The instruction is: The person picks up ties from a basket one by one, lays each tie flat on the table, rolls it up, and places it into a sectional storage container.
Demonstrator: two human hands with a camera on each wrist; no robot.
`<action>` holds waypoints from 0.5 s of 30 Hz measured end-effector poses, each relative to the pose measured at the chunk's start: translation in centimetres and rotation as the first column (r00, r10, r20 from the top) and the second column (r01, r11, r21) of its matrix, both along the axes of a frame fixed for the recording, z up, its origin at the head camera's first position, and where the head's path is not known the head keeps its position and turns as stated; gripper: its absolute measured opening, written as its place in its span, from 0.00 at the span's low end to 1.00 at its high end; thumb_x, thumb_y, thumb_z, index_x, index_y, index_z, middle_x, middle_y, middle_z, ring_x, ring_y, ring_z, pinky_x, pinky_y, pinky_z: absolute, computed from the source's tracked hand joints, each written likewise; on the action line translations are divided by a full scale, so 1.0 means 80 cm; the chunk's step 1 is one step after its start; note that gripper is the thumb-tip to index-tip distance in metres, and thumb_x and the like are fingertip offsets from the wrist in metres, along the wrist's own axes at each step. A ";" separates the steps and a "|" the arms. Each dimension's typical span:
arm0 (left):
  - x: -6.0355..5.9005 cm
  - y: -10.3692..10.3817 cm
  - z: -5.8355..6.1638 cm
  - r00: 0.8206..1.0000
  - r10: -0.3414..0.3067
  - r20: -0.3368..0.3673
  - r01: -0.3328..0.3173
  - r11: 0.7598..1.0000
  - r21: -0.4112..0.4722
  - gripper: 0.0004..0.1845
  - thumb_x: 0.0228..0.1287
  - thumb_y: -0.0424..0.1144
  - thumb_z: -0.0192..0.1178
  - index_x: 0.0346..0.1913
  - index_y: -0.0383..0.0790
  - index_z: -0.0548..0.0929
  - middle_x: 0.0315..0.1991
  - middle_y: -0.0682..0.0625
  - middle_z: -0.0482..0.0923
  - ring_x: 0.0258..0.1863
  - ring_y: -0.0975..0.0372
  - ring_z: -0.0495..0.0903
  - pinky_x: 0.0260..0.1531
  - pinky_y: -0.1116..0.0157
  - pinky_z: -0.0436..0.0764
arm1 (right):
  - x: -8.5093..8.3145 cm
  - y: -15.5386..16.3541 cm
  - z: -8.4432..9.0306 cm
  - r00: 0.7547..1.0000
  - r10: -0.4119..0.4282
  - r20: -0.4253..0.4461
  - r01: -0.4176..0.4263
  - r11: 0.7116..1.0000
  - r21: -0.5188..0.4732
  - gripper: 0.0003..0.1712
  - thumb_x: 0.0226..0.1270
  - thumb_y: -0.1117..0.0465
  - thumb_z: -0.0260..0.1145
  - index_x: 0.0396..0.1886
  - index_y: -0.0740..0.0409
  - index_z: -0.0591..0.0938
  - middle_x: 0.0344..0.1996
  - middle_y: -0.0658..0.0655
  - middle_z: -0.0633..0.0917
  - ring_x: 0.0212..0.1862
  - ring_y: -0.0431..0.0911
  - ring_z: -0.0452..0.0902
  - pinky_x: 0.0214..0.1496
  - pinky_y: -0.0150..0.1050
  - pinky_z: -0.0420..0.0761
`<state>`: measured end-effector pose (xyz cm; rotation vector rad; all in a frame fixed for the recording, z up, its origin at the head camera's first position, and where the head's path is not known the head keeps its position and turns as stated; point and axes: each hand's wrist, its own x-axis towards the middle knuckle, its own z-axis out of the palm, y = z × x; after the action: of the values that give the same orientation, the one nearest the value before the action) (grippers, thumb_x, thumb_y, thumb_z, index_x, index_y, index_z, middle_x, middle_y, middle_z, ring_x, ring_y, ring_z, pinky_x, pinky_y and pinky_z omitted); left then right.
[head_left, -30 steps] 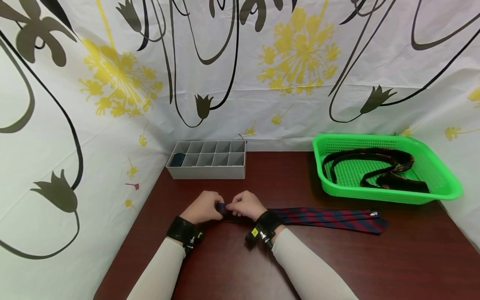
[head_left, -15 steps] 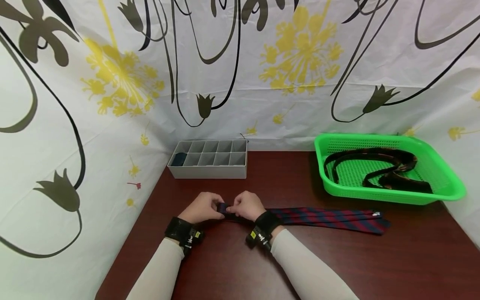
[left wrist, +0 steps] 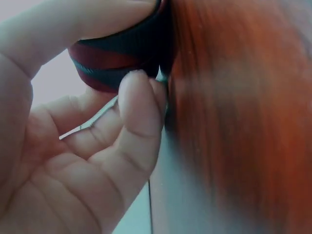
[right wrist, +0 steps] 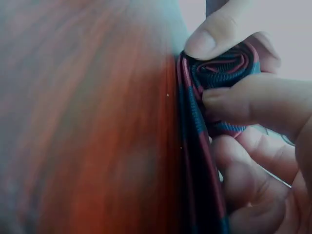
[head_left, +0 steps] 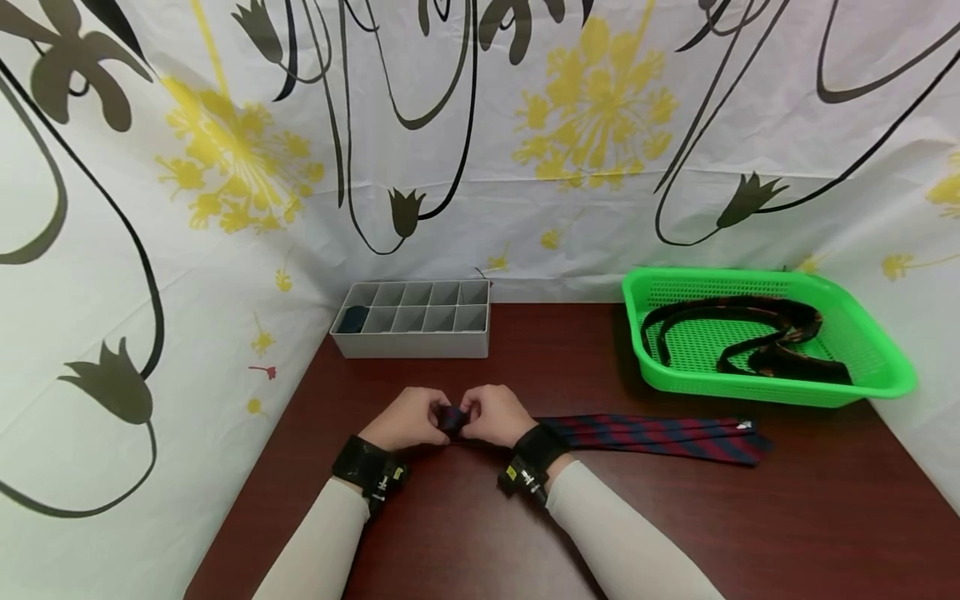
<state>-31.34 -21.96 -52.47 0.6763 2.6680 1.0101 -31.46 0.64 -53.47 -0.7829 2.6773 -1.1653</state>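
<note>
The tie (head_left: 652, 437) is laid flat on the worktop (head_left: 675, 517), its rolled end pinched by both the left hand (head_left: 405, 417) and the right hand (head_left: 497, 414). Being soft, light and slippery, it is probably best gripped at the roll.

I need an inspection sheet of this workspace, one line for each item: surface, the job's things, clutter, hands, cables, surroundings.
Surface: dark red-brown wooden table, bare in front of the arms.
Job's things: striped tie, red and navy, lies flat to the right; its near end is a small roll between both hands.
Clutter: grey divider box at the back, one dark item in its left compartment; green basket at the right holding a dark tie.
Hands: left hand and right hand both pinch the roll.
Cables: nothing seen.
Surroundings: white floral curtain behind and at both sides.
</note>
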 end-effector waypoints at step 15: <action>0.004 0.001 0.005 0.999 -0.038 -0.032 0.036 0.996 -0.078 0.15 0.47 0.38 0.79 0.39 0.52 0.86 0.28 0.57 0.81 0.26 0.65 0.78 0.27 0.65 0.80 | 0.005 0.005 0.000 0.994 0.019 -0.107 -0.019 1.000 -0.001 0.09 0.52 0.61 0.79 0.28 0.48 0.86 0.21 0.40 0.84 0.27 0.31 0.78 0.37 0.30 0.80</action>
<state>-31.01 -21.84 -52.07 0.7300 2.6972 0.8887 -31.02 1.06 -53.43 -0.8937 2.7480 -1.1530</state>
